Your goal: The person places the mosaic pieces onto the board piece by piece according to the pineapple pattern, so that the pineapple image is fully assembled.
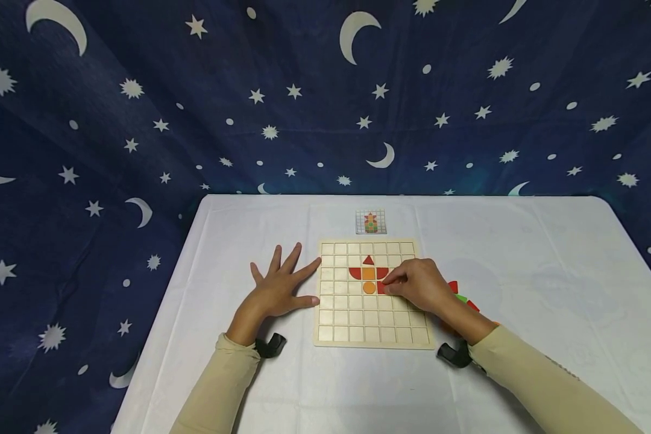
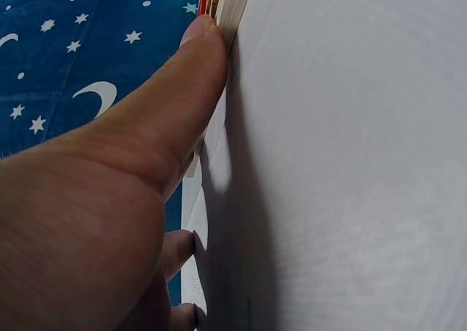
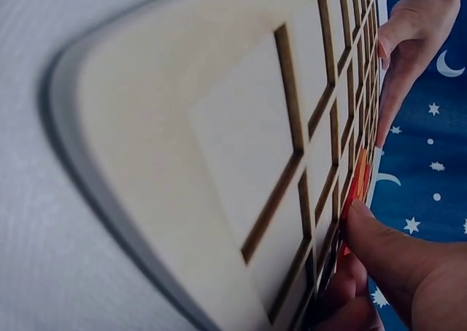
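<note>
A pale wooden grid board (image 1: 347,331) lies flat on the table. On it sit a red triangle (image 1: 368,260), an orange square (image 1: 368,273) with a red quarter-circle (image 1: 355,273) to its left and another (image 1: 382,273) to its right, and an orange circle (image 1: 369,288) below. With thumb and fingertips my right hand (image 1: 420,284) pinches a red piece (image 1: 381,289) in the cell right of the circle; its far side is hidden by the fingers. My left hand (image 1: 278,292) is spread on the cloth, thumb and a fingertip touching the board's left edge.
Behind the board lies a small picture card (image 1: 371,222) with a coloured figure on a grid. Loose red and green pieces (image 1: 460,298) lie right of the board, partly under my right forearm. A white cloth (image 1: 249,223) covers the table; a starry dark blue curtain (image 1: 304,138) hangs behind.
</note>
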The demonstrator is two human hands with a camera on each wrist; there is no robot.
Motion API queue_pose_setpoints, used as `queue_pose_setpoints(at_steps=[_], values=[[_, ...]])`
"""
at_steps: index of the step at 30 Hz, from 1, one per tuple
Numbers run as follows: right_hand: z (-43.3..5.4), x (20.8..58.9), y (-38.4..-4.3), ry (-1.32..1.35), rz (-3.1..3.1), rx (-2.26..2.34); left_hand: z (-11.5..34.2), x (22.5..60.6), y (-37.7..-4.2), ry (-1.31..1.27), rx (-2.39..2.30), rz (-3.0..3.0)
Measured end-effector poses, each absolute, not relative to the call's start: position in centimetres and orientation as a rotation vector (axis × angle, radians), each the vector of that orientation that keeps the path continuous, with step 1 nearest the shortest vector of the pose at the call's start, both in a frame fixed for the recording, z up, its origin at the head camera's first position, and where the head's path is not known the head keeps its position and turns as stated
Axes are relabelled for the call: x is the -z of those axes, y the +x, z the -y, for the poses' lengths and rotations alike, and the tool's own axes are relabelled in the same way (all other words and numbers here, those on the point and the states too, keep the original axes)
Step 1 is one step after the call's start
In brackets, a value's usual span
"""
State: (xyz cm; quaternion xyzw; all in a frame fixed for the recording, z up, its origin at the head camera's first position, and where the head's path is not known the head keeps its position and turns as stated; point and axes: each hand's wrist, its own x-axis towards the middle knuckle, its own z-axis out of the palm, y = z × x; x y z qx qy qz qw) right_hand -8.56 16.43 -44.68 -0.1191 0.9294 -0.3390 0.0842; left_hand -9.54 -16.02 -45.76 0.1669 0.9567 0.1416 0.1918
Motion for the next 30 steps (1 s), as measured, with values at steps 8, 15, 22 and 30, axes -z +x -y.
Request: queue_pose_setpoints(at_steps=[8, 15, 22, 30], values=[[-16.6, 45.1, -8.3, -0.397, -2.782, 1.023, 16.1, 45.8, -9.4, 0.465, -0.397, -2.684], [-18.5, 44.1, -8.7, -0.395, -2.801, 1.014, 16.0, 45.7, -9.4, 0.473, -0.406, -2.687], [-22.4, 42.7, -9.4, -0.359, -2.851, 0.921, 15.9, 45.6, -9.4, 0.471, -0.4, -2.691], [-26.7, 42.7, -9.4, -0.413, -2.832, 0.791, 15.9, 45.5, -9.4, 0.463, -0.409, -2.685]])
